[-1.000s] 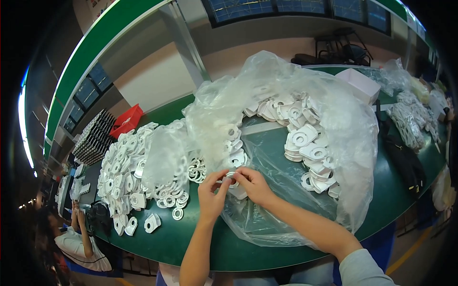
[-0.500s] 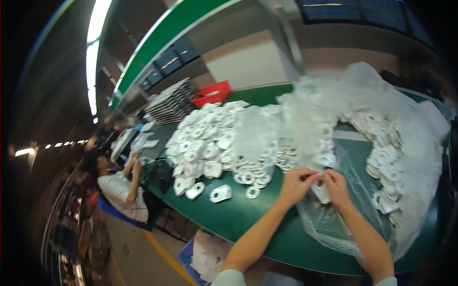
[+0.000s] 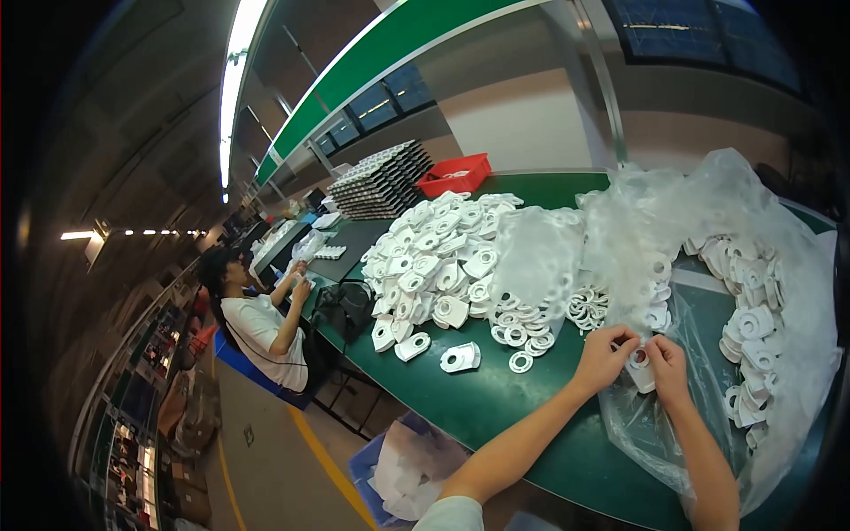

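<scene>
Between my two hands is a white plastic part (image 3: 643, 380) with a round hole near its top end, held over clear plastic film on the green table. My left hand (image 3: 607, 354) pinches its upper left edge, fingers closed. On its right edge the fingers of my right hand (image 3: 669, 365) are closed too. Loose flat white rings (image 3: 524, 337) lie left of my left hand, one (image 3: 521, 362) apart from the rest. Beyond my hands, more white parts (image 3: 657, 316) lie by a clear plastic bag (image 3: 633, 221). Whether a ring sits in the held part's hole is hard to tell.
A big heap of white parts (image 3: 429, 257) covers the table's middle. More parts (image 3: 753, 332) lie at the right. Behind stand a red bin (image 3: 456, 174) and stacked trays (image 3: 376, 181). A co-worker (image 3: 266, 327) sits at the left. Below the table edge is a blue bin (image 3: 367, 469).
The view has swung left, so the table and heap appear farther right and the picture is sharper. Both hands keep hold of the white plastic part, which stays over the film.
</scene>
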A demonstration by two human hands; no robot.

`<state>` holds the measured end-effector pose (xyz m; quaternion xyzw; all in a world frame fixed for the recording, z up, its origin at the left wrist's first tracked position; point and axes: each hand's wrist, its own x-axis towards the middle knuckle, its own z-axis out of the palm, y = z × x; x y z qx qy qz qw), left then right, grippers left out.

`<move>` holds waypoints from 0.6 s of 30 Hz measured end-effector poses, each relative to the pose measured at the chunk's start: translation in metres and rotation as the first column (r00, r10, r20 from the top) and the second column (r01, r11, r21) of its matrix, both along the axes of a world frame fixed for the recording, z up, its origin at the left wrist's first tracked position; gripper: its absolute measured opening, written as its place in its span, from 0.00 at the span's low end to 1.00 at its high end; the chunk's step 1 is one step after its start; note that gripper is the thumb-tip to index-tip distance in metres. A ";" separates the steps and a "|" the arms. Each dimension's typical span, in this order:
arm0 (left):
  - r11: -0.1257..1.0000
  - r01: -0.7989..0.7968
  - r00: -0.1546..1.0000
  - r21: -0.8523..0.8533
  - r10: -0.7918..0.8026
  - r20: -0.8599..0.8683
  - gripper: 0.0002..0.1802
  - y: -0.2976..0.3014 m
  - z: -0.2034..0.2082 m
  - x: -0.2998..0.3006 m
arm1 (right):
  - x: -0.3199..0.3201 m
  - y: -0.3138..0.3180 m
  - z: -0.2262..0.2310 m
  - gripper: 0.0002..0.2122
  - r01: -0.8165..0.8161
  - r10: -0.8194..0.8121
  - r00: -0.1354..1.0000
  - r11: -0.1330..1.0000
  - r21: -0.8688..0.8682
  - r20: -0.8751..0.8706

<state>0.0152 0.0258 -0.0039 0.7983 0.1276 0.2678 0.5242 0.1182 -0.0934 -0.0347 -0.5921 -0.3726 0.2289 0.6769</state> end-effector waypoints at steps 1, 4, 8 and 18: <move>0.999 -0.046 0.998 -0.005 0.047 0.033 0.06 0.000 -0.001 0.000 | -0.002 0.001 0.002 0.08 -0.003 0.003 1.000 1.000 0.001 0.000; 0.999 -0.030 0.997 -0.020 0.032 0.072 0.09 0.001 -0.002 0.002 | -0.003 0.002 0.003 0.08 -0.007 0.014 0.990 0.999 0.054 -0.142; 0.990 0.124 0.992 0.070 -0.121 -0.035 0.20 -0.006 0.007 0.002 | 0.006 -0.002 -0.004 0.06 0.027 -0.015 0.989 0.997 0.078 -0.147; 0.949 0.197 0.959 -0.246 -0.239 -0.155 0.11 0.025 0.008 -0.009 | 0.000 0.002 -0.004 0.09 -0.092 0.096 0.988 0.995 0.038 -0.124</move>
